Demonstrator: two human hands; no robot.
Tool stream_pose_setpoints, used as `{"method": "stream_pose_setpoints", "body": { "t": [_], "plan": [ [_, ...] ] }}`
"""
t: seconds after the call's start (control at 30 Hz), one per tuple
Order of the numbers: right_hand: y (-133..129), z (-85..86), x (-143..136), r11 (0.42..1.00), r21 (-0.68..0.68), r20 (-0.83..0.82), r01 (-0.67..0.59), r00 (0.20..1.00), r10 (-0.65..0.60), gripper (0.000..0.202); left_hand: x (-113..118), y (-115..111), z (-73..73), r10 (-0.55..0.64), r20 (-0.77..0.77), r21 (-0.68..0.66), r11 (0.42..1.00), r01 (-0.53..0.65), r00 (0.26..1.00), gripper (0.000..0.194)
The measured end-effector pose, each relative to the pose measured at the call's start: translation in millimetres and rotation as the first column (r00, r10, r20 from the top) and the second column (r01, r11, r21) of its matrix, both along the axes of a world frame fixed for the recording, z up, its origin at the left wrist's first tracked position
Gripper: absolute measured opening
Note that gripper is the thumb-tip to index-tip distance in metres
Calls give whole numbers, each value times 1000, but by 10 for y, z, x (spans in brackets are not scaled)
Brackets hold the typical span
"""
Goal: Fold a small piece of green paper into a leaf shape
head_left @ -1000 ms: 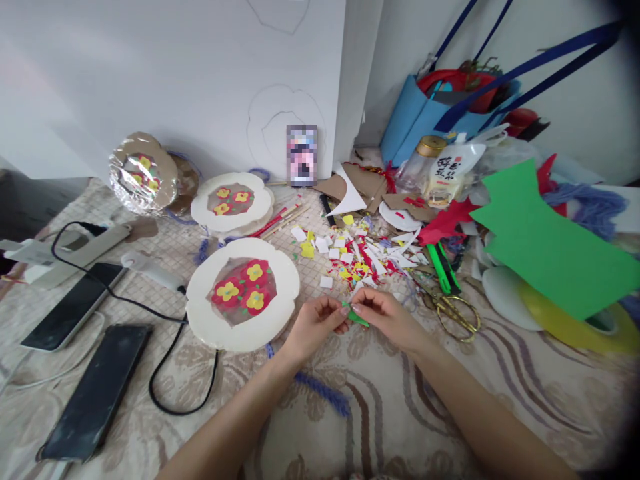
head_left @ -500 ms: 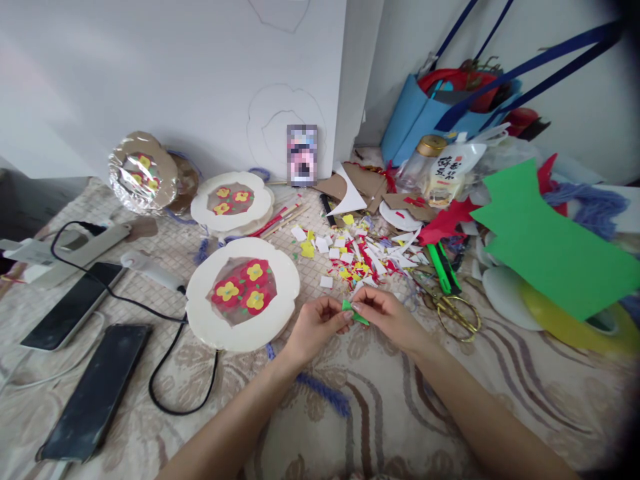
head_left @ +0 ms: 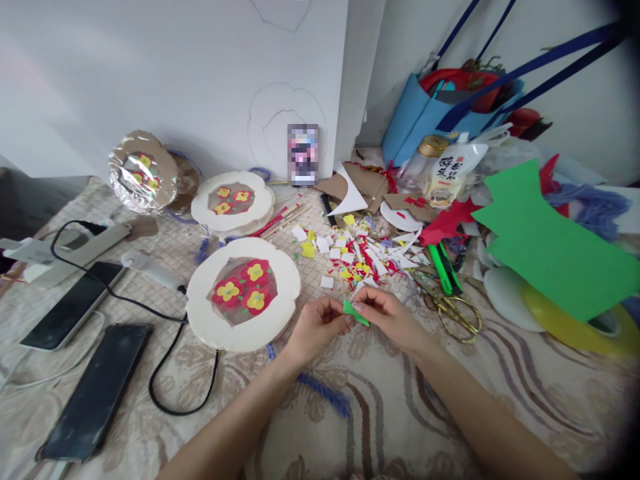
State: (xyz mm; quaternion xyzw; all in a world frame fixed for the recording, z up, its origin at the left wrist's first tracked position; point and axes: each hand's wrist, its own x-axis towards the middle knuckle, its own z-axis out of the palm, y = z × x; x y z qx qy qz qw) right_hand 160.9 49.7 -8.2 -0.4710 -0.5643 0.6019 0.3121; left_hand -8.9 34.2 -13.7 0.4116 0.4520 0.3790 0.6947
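Note:
A small folded piece of green paper (head_left: 356, 313) is pinched between my two hands, low in the middle of the head view. My left hand (head_left: 320, 325) grips its left side, and my right hand (head_left: 385, 316) grips its right side with the thumb on top. Just beyond my fingers lies a heap of red, white and yellow paper scraps (head_left: 365, 257). To the left of my left hand rests a white scalloped frame (head_left: 200, 313) with red and yellow paper flowers in its centre. Gold-handled scissors (head_left: 457, 317) lie right of my right hand.
A large green paper sheet (head_left: 555, 247) covers a yellow tape roll (head_left: 550, 323) at the right. Near it are a green cutter knife (head_left: 443, 270) and a glue-like pouch (head_left: 453, 173). Two phones (head_left: 95, 393) and black cable (head_left: 155, 380) occupy the left. Another flower frame (head_left: 203, 200) lies behind.
The green paper has turned slightly between my fingers and now shows a flatter, more even face. Both hands stay in nearly the same place.

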Motion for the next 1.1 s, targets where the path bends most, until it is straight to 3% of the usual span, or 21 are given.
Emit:
{"method": "stream_pose_setpoints", "body": {
  "t": [0.83, 1.1],
  "plan": [
    [-14, -2, -7, 1000, -8, -8, -29, 1000, 29, 17, 9, -9, -32, 15, 10, -17, 1000, -15, 1000, 23],
    [-19, 0, -9, 1000, -7, -24, -3, 1000, 3, 15, 19, -20, -29, 59, 84, -35, 998, -57, 995, 24]
  ]
}}
